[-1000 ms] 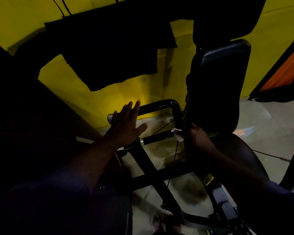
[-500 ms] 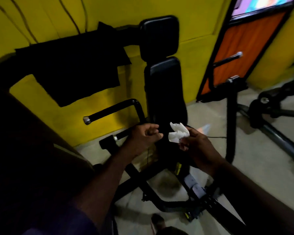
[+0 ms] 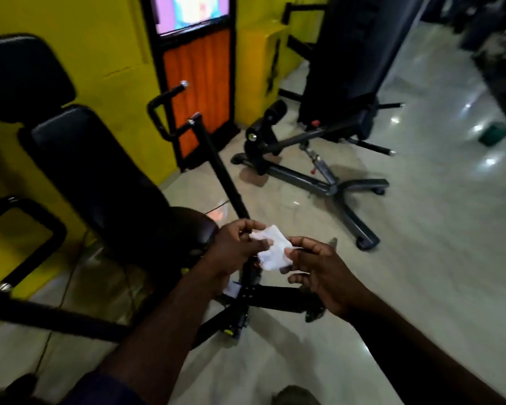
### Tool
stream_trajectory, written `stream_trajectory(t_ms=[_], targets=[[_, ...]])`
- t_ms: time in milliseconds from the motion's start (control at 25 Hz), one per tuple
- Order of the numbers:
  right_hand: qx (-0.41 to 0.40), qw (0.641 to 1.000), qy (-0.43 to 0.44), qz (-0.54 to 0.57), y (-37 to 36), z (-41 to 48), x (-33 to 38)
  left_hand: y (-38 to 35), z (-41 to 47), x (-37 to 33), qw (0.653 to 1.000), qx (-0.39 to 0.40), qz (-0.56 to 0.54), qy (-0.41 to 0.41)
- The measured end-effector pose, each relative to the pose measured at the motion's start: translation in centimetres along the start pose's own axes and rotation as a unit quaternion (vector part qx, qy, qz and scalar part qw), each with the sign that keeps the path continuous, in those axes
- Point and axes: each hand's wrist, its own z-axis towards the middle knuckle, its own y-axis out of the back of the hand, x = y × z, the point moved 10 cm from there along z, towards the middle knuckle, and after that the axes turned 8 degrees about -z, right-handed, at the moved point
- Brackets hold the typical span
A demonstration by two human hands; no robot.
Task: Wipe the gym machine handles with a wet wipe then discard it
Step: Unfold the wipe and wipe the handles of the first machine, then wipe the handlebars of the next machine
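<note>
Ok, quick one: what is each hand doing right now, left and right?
Left hand: pinches one side of the wet wipe.
Right hand: pinches the other side of the same wipe.

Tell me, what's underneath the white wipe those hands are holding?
Below the wet wipe, pinched by the left hand and the right hand, you see the machine's black base bars and pale floor. Whatever lies straight behind the wipe and hands is covered.
</note>
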Motion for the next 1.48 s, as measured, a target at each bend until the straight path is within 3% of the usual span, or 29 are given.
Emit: stream_trajectory(t_ms=[200, 320, 480, 640, 1040, 1280, 1480], targets=[[-0.099, 0.995, 0.003, -0.005, 14.5, -2.8, -2.2, -14.2, 3.5, 0.5, 0.998, 0.057, 0.005, 0.035], [-0.102, 0.995, -0.009, 0.004, 24.1, -3.6, -4.0, -24.2, 6.9, 2.4, 0.997, 0.052, 0.051, 0.036], [-0.118, 0.993, -0.009, 0.03, 36.0, -4.5, -4.2, -36.7, 10.0, 4.5, 0.987, 0.125, 0.1, 0.032], [-0.076, 0.996, 0.028, -0.043, 44.7, -2.8, -2.3, -44.3, 13.8, 4.0, 0.975, 0.128, 0.179, -0.004], [-0.051, 0.976, 0.079, -0.194, 53.7, 15.0, 4.5, -45.0, 31.4, 0.4, 0.935, 0.044, 0.339, -0.095], [-0.052, 0.921, 0.085, -0.377, 56.9, 29.6, 11.6, -42.1, 44.2, -4.8, 0.964, 0.018, 0.254, -0.079], [0.015, 0.867, 0.158, -0.473, 53.1, 40.2, 16.0, -35.8, 49.5, -8.8, 0.96, -0.071, 0.26, -0.074]])
